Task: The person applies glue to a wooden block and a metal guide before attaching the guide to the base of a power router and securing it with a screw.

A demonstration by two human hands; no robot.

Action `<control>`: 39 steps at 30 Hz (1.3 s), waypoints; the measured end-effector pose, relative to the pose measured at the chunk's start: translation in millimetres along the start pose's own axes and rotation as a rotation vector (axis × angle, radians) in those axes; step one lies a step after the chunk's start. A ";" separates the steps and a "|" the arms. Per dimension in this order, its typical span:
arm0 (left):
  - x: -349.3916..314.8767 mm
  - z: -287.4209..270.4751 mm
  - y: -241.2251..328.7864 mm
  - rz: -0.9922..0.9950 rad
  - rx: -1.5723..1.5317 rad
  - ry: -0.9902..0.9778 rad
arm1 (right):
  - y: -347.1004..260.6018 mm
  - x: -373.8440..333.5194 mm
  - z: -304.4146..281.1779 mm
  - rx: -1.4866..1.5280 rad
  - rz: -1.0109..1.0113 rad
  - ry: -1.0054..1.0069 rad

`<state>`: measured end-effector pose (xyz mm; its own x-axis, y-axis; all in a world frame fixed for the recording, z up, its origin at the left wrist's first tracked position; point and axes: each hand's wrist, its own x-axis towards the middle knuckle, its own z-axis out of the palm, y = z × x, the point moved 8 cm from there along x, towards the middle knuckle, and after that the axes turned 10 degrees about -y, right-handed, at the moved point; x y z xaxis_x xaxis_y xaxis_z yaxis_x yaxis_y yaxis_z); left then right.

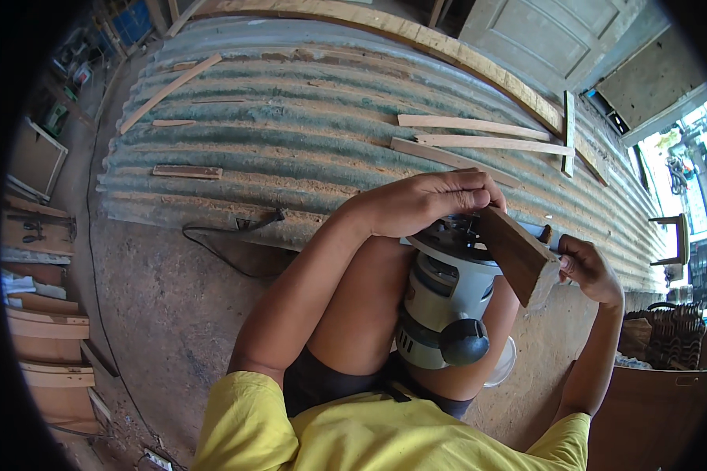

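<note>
A grey-white hand-held router (440,286) is wedged upside down between my thighs, its base plate facing up and its round black knob (464,342) toward me. Across the base rests a brown wooden block (518,259), tilted, with a pale end facing me. My left hand (436,200) is closed on the block's far end, thumb on top, just over the router base. On the right, my right hand (589,271) pinches the block's near end. The contact between block and router bit is partly hidden by the block and my left hand.
In front of me lies a corrugated metal sheet (291,141) strewn with sawdust. Wood strips (479,145) and a short wood piece (187,171) lie on it. A black cable (236,228) crosses its near edge. Curved wooden parts (51,369) are stacked at the left; a brown cabinet (652,408) stands right.
</note>
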<state>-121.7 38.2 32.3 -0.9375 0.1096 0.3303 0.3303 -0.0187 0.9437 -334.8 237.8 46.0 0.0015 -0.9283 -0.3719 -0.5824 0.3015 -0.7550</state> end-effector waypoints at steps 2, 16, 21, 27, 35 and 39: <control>-1.3 -0.8 -2.8 -0.019 0.010 0.006 | 3.3 3.3 1.4 -0.029 0.015 0.002; 1.9 -2.8 -4.1 -0.014 0.050 -0.009 | -19.6 1.3 7.0 -0.258 -0.010 0.122; -2.7 -3.3 -2.9 -0.029 0.054 0.024 | -20.4 1.4 6.2 -0.265 -0.015 0.121; -3.2 -2.5 -4.7 -0.008 0.011 0.022 | -24.0 -1.6 8.6 -0.240 -0.007 0.123; -5.5 -5.7 -2.4 0.052 0.071 0.048 | -25.6 -1.0 4.1 -0.176 0.074 0.066; -4.6 -5.4 -4.9 0.056 0.019 0.056 | -24.0 5.0 7.8 -0.071 0.112 0.073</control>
<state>-119.7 32.5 26.3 -0.9220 0.0527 0.3835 0.3839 -0.0042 0.9234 -314.5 227.6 58.0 -0.1248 -0.9038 -0.4094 -0.6315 0.3906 -0.6698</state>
